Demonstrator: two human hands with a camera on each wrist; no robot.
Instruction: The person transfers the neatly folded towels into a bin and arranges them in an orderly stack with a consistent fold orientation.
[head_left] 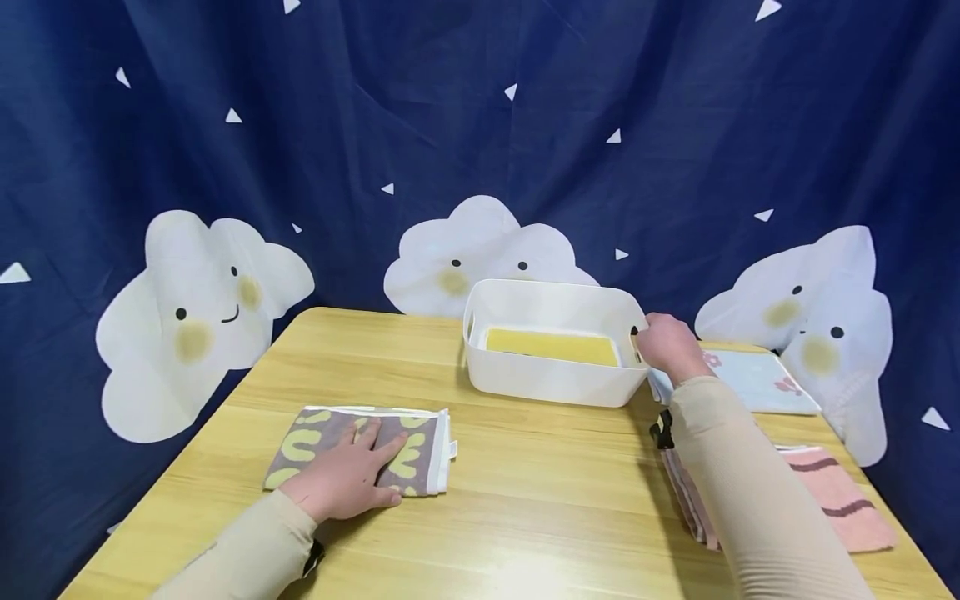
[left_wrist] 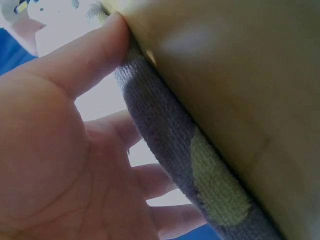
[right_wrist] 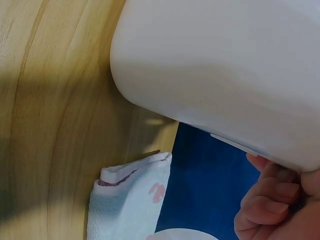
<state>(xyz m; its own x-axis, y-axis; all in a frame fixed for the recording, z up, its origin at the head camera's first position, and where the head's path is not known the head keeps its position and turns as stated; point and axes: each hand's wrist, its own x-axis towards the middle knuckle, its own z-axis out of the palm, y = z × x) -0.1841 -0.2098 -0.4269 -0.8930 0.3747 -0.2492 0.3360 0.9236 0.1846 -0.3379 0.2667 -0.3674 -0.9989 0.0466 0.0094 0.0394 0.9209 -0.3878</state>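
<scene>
My left hand rests with spread fingers on a folded grey-purple towel with yellow squiggles. In the left wrist view, the thumb and fingers lie along the folded edge of this towel. My right hand grips the right end of a white plastic basket at its handle hole. Curled fingers show at the basket's rim in the right wrist view, where the basket wall fills the upper part. A flat yellow piece lies on the basket's floor.
Beside the basket, partly behind the right forearm, lies a folded light-blue towel with pink flowers. A pink towel with dark wavy stripes is nearer, at the table's right edge. A dark blue curtain with clouds hangs behind the wooden table.
</scene>
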